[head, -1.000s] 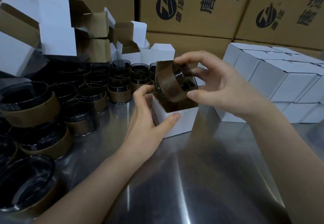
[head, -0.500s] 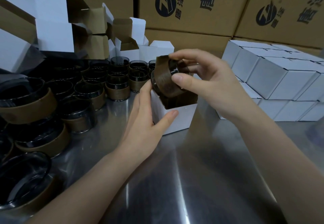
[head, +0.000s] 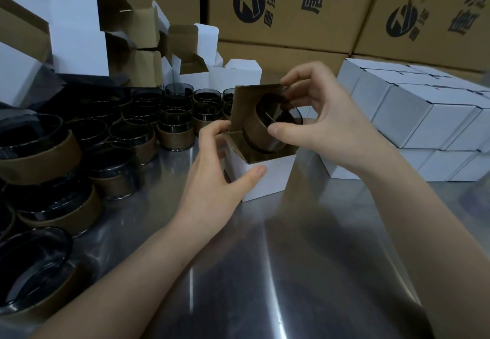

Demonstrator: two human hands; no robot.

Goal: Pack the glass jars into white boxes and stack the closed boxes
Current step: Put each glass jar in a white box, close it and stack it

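Right hand (head: 326,123): pinches glass jar (head: 265,137) at its rim, thumb on near edge, fingers curled over far edge, one fingertip at top corner of raised brown flap (head: 249,102). Holds jar at centre frame, tipped on its side, lower part inside mouth of open white box (head: 265,179), rest above the rim.

Left hand (head: 212,177): grips that box from the left, thumb pressed flat on white front wall, fingers curled round left side up by the small side flap. Steadies box upright on metal table (head: 265,259).

Left half of frame: many loose jars (head: 132,131) with brown bands, standing close together. Upper left: empty open boxes (head: 77,36) in a pile. Right edge: closed white boxes (head: 413,116) stacked in two layers. Top: brown cartons (head: 286,7) with black print.
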